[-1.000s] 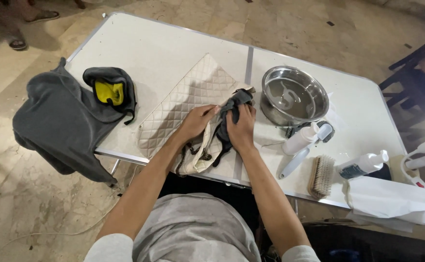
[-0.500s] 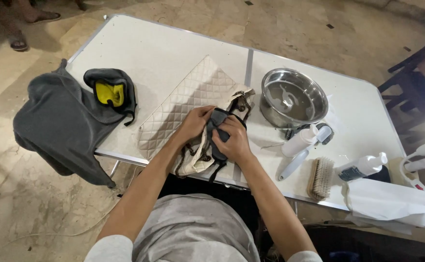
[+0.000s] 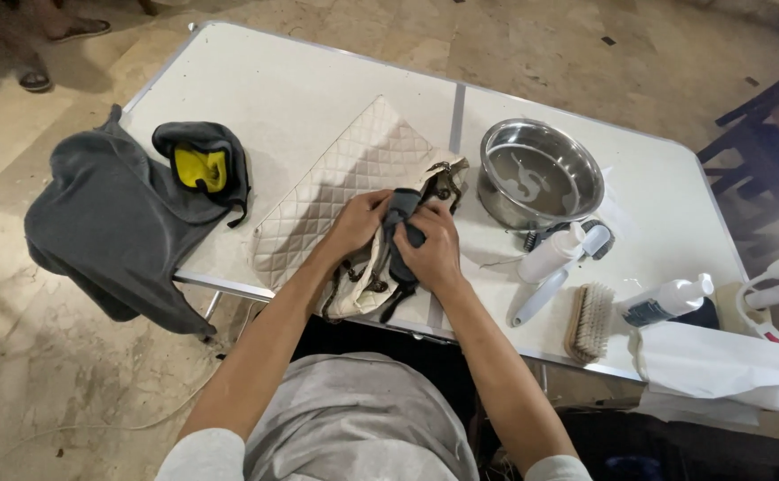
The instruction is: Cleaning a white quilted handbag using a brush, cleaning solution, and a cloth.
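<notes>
— What are your hands doing?

— Both meet on the bag (image 3: pixel 336 191), at its near end by the table's (image 3: pixel 300 85) front edge. My left hand (image 3: pixel 360 223) curls over the bag's top edge, fingers bent and pressing down on the cream, quilted fabric. It grips the bag rather than lying flat on it.

— And the right one?

— My right hand (image 3: pixel 430 248) is closed around a dark grey cloth (image 3: pixel 400 214). The cloth is bunched between my fingers and pushed against the bag, just where my two hands touch. Below them the bag's straps (image 3: pixel 354 289) hang over the table edge toward my lap.

— Where does the bag lie?

— Flat across the middle of the white table, running away from me at a slant, over the seam between the two table halves.

— What's around it?

— To my left a grey garment (image 3: pixel 113 232) drapes off the table corner, with a dark hood-like piece with yellow inside (image 3: pixel 202 165) beside it. To my right stands a steel bowl (image 3: pixel 541 174), close to the bag's far corner. Nearer me lie a white bottle (image 3: pixel 554 254) on its side, a brush (image 3: pixel 590 319) and a second bottle (image 3: pixel 670 301), then white paper (image 3: pixel 710 361) at the table's right end.
</notes>
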